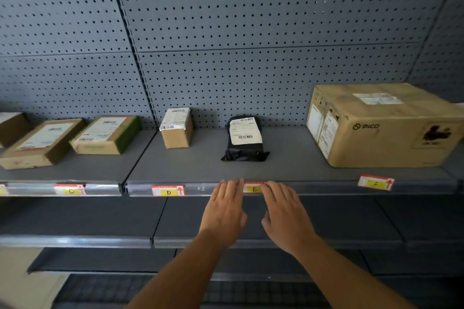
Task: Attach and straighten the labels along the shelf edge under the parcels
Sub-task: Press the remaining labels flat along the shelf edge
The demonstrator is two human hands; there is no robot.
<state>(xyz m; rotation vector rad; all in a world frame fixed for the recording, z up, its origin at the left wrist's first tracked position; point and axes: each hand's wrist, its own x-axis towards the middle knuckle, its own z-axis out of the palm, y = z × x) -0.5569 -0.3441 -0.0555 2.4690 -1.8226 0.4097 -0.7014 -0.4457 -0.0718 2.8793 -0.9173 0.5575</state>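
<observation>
Label E [254, 189] sits between my flat, straight-fingered left hand [226, 204] and right hand [282, 208]; I'd press evenly outward, level with the shelf edge [200, 187].

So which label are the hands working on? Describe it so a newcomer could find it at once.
On the upper shelf edge, look straight below the black bag parcel. The E label sits there, between the left hand and right hand. It is the only label flanked by fingers.

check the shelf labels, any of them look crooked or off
Yes: the F label under the large Pico box sits tilted and sticks up above the shelf edge strip; the C label and the D label sit level.
</observation>
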